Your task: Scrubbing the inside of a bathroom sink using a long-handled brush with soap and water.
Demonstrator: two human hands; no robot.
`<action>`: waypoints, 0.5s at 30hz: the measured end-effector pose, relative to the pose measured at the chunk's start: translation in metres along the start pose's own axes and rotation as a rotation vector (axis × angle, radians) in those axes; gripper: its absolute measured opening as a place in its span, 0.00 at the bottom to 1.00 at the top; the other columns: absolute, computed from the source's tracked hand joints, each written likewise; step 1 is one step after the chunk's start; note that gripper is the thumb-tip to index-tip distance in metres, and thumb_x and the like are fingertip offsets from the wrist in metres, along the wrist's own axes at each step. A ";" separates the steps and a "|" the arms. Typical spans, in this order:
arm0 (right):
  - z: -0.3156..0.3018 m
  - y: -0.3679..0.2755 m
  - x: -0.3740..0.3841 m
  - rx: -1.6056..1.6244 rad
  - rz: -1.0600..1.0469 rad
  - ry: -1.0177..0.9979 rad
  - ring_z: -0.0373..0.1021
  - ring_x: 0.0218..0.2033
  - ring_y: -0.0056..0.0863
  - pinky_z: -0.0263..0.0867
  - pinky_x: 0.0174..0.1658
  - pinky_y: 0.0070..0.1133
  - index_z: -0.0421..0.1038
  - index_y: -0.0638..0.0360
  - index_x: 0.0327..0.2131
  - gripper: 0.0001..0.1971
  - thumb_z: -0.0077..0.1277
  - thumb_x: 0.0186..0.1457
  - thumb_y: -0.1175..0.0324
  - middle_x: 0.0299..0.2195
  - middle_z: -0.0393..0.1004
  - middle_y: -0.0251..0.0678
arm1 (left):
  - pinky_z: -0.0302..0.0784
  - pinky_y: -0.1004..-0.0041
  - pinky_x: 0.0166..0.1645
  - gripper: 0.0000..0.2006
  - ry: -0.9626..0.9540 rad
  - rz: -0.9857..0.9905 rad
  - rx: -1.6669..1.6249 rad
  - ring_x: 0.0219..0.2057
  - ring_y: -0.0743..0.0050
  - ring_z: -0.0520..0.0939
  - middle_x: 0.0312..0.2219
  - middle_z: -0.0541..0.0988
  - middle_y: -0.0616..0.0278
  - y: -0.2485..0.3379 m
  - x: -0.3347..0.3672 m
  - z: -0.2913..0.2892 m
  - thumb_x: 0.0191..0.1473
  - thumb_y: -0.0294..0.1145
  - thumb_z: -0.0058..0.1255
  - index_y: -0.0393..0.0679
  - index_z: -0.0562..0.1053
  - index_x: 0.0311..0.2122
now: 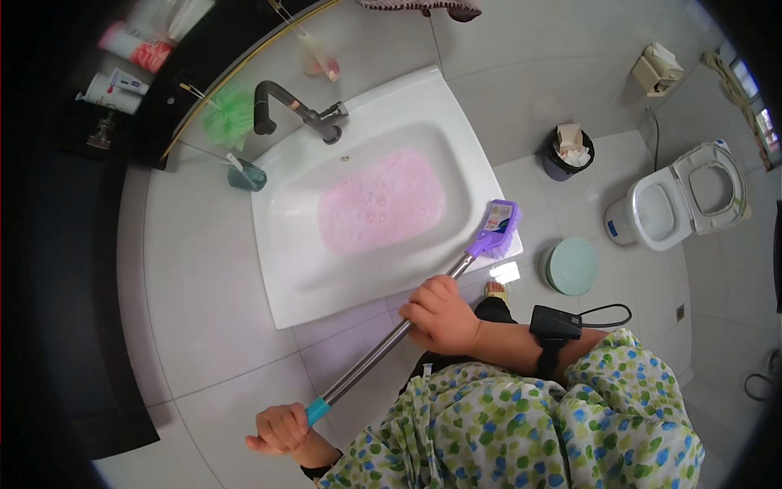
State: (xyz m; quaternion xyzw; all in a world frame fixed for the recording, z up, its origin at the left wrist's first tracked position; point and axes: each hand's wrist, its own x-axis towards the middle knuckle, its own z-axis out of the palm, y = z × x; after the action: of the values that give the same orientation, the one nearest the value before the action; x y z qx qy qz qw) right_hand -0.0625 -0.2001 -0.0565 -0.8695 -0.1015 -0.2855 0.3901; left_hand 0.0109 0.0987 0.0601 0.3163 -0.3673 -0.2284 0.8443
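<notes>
A long-handled scrub brush (371,364) lies slantwise across in front of me, with a steel pole, a teal grip and a purple head. My left hand (283,428) is closed round the teal grip at its lower end. Farther up, my right hand (442,316) wraps round the steel pole. The purple brush head (496,227) is at the right corner of the white washbasin (291,295), bristles facing down; whether it touches the rim I cannot tell. Pink, bubbly water (383,204) stands in the basin under a dark grey faucet (295,108).
A teal cup (247,176) stands left of the basin, near a hanging green bath puff (229,119). To the right are a black-lined trash bin (557,167), a pale green round tub (573,266) and a toilet (658,213) with its lid up. Toiletries (114,94) sit on a dark shelf.
</notes>
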 end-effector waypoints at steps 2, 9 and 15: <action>-0.002 0.015 0.003 -0.074 0.026 0.058 0.61 0.38 0.38 0.56 0.48 0.35 0.67 0.54 0.34 0.17 0.55 0.34 0.71 0.32 0.63 0.35 | 0.66 0.72 0.33 0.31 0.013 0.016 -0.045 0.06 0.75 0.61 0.03 0.63 0.71 -0.019 0.009 0.000 0.62 0.48 0.35 0.50 0.59 0.05; 0.000 0.078 0.047 -0.095 -0.081 0.240 0.61 0.37 0.41 0.57 0.47 0.37 0.66 0.55 0.30 0.16 0.54 0.31 0.74 0.30 0.62 0.36 | 0.59 0.76 0.31 0.30 0.038 -0.006 0.132 0.06 0.80 0.59 0.02 0.63 0.71 -0.056 0.046 0.010 0.60 0.45 0.34 0.52 0.57 0.04; 0.019 0.122 0.097 -0.035 -0.082 0.228 0.63 0.39 0.43 0.57 0.58 0.42 0.62 0.56 0.26 0.14 0.55 0.34 0.79 0.29 0.64 0.38 | 0.55 0.73 0.33 0.24 0.024 0.042 0.356 0.09 0.78 0.52 0.03 0.61 0.72 -0.082 0.078 0.021 0.56 0.39 0.31 0.52 0.54 0.07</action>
State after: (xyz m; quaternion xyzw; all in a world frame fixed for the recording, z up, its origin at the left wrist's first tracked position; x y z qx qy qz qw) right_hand 0.0731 -0.2726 -0.0864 -0.8332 -0.0870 -0.4000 0.3718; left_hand 0.0307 -0.0147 0.0507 0.4560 -0.3982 -0.1383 0.7838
